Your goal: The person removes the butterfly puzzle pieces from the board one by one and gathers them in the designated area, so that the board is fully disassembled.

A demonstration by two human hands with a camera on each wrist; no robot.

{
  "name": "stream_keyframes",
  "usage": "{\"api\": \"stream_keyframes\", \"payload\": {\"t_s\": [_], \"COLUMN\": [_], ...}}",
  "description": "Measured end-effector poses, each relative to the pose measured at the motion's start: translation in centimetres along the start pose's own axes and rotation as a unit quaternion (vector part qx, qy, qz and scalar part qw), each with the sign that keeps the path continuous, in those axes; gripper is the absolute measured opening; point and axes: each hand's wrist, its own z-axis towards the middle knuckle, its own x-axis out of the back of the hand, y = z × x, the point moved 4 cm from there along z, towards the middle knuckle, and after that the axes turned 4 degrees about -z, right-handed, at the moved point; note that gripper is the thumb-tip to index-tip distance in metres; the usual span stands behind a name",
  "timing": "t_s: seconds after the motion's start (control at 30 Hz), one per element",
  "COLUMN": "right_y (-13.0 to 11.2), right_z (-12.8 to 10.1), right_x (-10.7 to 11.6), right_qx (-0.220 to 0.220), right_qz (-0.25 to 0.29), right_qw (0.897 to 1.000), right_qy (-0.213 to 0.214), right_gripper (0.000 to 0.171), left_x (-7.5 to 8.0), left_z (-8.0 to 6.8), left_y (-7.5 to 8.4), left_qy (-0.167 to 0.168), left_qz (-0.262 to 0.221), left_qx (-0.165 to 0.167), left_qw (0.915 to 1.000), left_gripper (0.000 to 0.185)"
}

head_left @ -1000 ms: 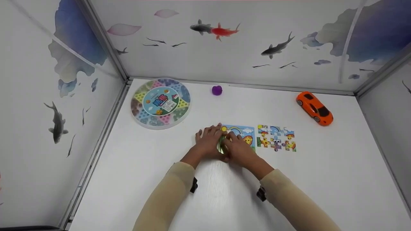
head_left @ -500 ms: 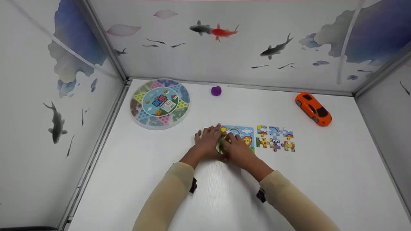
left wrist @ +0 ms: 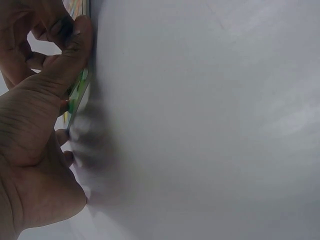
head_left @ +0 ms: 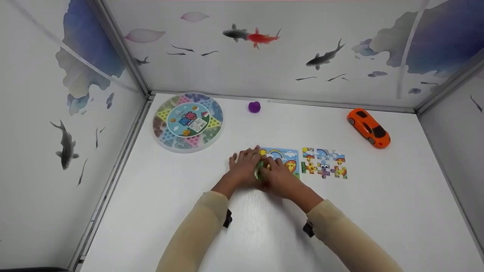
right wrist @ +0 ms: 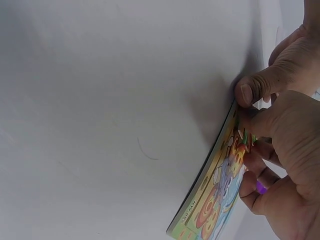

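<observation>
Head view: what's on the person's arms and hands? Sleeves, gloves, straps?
Both arms wear long, close-fitting beige sleeves reaching the wrists. The left hand and right hand are bare, with no gloves. A small black mount shows at each wrist, under the cuff.

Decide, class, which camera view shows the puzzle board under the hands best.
The right wrist view: the puzzle board shows its printed face and edge close up. The head view shows it small, half covered by both hands; the left wrist view catches only a green sliver.

Round game box (head_left: 188, 121); purple lump (head_left: 254, 107); orange toy car (head_left: 368, 127)
</observation>
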Motion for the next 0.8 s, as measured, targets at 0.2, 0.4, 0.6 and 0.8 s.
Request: {"api": "stream_keyframes", "payload": {"t_s": [0.2, 0.4, 0.6, 0.8], "right_y": [0.3, 0.9, 1.8, 3.1], "right_z": [-0.5, -1.0, -1.6, -2.7], "right_x": [0.1, 0.1, 0.2, 0.3], "right_qx": [0.036, 0.041, 0.025, 0.028], "right_qz": [-0.011, -0.024, -0.045, -0.046], "right_qw": [0.999, 0.998, 0.997, 0.996], "right_qy": [0.02, 0.033, 0.051, 0.078], "right_gripper": [0.052, 0.052, 0.04, 0.023], "left_x": [0.0, 0.1, 0.1, 0.0], "left_z": [0.0, -0.2, -0.3, -0.1], "left_y": [0.0, 0.0, 0.1, -0.1], "left_qy": [0.001, 0.002, 0.002, 0.001], "left_qz": [-0.005, -0.009, -0.014, -0.018], "left_qx": [-0.006, -0.005, -0.006, -0.009], "left_qw": [1.0, 0.9999, 0.9999, 0.9998], "left_gripper": [0.108, 0.113, 0.121, 0.118]}}
